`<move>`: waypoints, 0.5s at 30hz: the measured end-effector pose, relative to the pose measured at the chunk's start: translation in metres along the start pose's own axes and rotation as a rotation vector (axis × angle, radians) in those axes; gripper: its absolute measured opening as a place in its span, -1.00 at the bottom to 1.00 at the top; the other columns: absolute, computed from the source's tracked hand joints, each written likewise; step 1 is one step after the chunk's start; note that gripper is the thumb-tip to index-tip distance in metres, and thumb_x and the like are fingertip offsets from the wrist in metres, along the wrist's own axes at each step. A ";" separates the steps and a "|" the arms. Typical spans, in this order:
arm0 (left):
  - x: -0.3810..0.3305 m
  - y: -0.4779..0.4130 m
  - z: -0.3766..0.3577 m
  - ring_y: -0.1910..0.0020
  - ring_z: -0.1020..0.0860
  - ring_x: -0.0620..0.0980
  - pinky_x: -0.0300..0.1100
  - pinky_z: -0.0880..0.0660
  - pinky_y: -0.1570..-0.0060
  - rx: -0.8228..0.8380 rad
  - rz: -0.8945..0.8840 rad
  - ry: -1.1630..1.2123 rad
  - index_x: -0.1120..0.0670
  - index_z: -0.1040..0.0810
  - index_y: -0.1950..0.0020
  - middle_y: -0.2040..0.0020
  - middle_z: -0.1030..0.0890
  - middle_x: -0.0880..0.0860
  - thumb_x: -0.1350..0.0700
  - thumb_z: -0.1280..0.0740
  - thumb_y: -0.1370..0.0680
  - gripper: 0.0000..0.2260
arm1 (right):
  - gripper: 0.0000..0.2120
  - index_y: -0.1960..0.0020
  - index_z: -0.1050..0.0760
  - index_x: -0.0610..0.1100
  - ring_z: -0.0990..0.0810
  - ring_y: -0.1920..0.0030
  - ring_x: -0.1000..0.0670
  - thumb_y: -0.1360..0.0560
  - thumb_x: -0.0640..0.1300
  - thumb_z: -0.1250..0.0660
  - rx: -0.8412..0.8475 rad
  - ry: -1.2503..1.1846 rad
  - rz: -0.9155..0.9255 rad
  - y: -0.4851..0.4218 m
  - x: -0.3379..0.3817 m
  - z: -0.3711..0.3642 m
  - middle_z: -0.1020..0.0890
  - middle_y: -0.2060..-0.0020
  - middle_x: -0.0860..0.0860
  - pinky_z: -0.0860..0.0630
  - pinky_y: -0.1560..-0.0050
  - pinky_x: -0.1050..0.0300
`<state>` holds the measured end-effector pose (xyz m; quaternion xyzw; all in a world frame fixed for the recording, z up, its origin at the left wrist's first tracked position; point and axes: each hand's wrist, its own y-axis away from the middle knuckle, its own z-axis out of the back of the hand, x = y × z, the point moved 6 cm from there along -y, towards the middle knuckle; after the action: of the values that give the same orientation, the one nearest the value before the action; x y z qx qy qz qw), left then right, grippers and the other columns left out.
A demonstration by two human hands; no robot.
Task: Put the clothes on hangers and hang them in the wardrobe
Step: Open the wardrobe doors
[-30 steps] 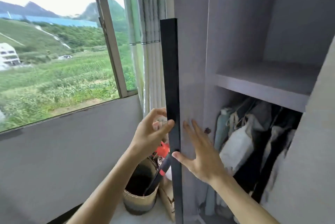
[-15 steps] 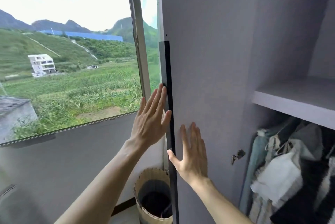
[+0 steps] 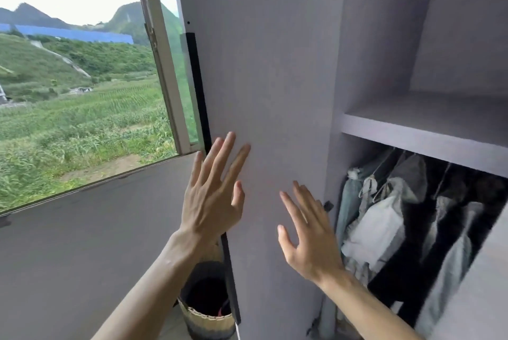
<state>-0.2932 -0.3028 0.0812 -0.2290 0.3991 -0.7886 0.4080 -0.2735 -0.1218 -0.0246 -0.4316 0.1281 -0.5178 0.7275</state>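
Both hands are spread with straight fingers before the grey wardrobe door [image 3: 261, 64]. The left hand [image 3: 211, 196] is near the door's black edge strip [image 3: 196, 86], and the right hand [image 3: 308, 240] is lower and further right. Whether they touch the panel cannot be told. Right of the door, clothes [image 3: 384, 218] hang under a shelf [image 3: 423, 136]. A woven basket [image 3: 209, 315] stands below the left forearm, beneath a window [image 3: 82, 92].

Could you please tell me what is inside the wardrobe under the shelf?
Clothes hang packed together under the shelf: pale blue, white, black and grey. The shelf's front edge hides their rail.
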 end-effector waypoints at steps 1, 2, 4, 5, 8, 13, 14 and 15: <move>-0.014 0.000 -0.010 -0.61 -0.08 0.09 0.23 -0.16 -0.51 0.002 -0.014 0.046 -0.02 -0.20 -0.60 -0.63 -0.10 0.08 0.18 -0.38 -0.50 -0.30 | -0.36 -0.55 -0.26 -0.04 -0.12 -0.58 -0.04 -0.52 -0.02 -0.35 -0.035 0.043 -0.015 0.013 -0.016 0.024 -0.18 -0.58 -0.02 -0.32 -0.45 -0.24; -0.028 -0.001 -0.023 -0.61 -0.09 0.09 0.23 -0.16 -0.50 0.016 -0.007 0.102 -0.06 -0.23 -0.59 -0.63 -0.11 0.06 0.17 -0.39 -0.50 -0.32 | -0.41 -0.52 -0.32 -0.08 -0.15 -0.58 -0.06 -0.52 -0.03 -0.34 -0.069 0.094 -0.032 0.025 -0.032 0.049 -0.21 -0.57 -0.05 -0.32 -0.44 -0.25; -0.060 -0.006 -0.055 -0.60 -0.10 0.09 0.21 -0.16 -0.51 0.070 -0.015 0.209 -0.11 -0.27 -0.57 -0.62 -0.13 0.04 0.13 -0.36 -0.54 -0.38 | -0.47 -0.45 -0.42 -0.14 -0.19 -0.56 -0.11 -0.51 -0.04 -0.33 -0.117 0.233 -0.082 0.047 -0.064 0.101 -0.27 -0.54 -0.08 -0.32 -0.43 -0.26; -0.082 -0.011 -0.071 -0.60 -0.11 0.09 0.20 -0.16 -0.51 0.098 -0.049 0.253 -0.12 -0.29 -0.56 -0.62 -0.15 0.04 0.10 -0.33 -0.55 -0.42 | -0.49 -0.44 -0.44 -0.15 -0.19 -0.56 -0.12 -0.52 -0.03 -0.31 -0.131 0.325 -0.120 0.056 -0.079 0.128 -0.28 -0.54 -0.09 -0.31 -0.44 -0.26; -0.158 -0.027 -0.117 -0.57 -0.19 0.12 0.21 -0.24 -0.47 0.187 -0.177 0.386 -0.12 -0.33 -0.52 -0.58 -0.24 0.07 0.05 -0.29 -0.56 -0.48 | -0.49 -0.44 -0.45 -0.12 -0.18 -0.56 -0.13 -0.53 0.02 -0.25 -0.186 0.588 -0.246 0.076 -0.119 0.210 -0.27 -0.55 -0.09 -0.25 -0.47 -0.25; -0.284 -0.054 -0.162 -0.58 -0.11 -0.02 0.04 -0.23 -0.51 0.411 -0.194 0.734 -0.19 -0.05 -0.60 -0.61 -0.10 -0.10 -0.10 -0.28 -0.59 -0.36 | -0.50 -0.44 -0.45 -0.02 -0.18 -0.55 -0.22 -0.54 0.10 -0.28 -0.338 0.971 -0.307 0.088 -0.158 0.327 -0.25 -0.55 -0.15 -0.24 -0.41 -0.35; -0.304 -0.060 -0.168 -0.57 -0.12 -0.06 0.00 -0.26 -0.48 0.457 -0.158 0.812 -0.20 0.03 -0.61 -0.61 -0.10 -0.14 -0.15 -0.27 -0.60 -0.32 | -0.48 -0.47 -0.42 0.01 -0.16 -0.56 -0.22 -0.54 0.13 -0.28 -0.360 1.025 -0.318 0.088 -0.165 0.343 -0.23 -0.56 -0.15 -0.19 -0.43 -0.37; -0.322 -0.066 -0.171 -0.55 -0.17 -0.10 -0.05 -0.32 -0.43 0.498 -0.116 0.894 -0.21 0.08 -0.60 -0.59 -0.12 -0.17 -0.18 -0.27 -0.59 -0.30 | -0.46 -0.49 -0.39 0.03 -0.13 -0.57 -0.23 -0.54 0.16 -0.29 -0.377 1.076 -0.327 0.087 -0.173 0.356 -0.20 -0.56 -0.15 -0.14 -0.44 -0.39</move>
<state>-0.2603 0.0620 0.0246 0.2126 0.3214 -0.9019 0.1952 -0.0664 0.2123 0.0755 -0.2445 0.5003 -0.7376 0.3819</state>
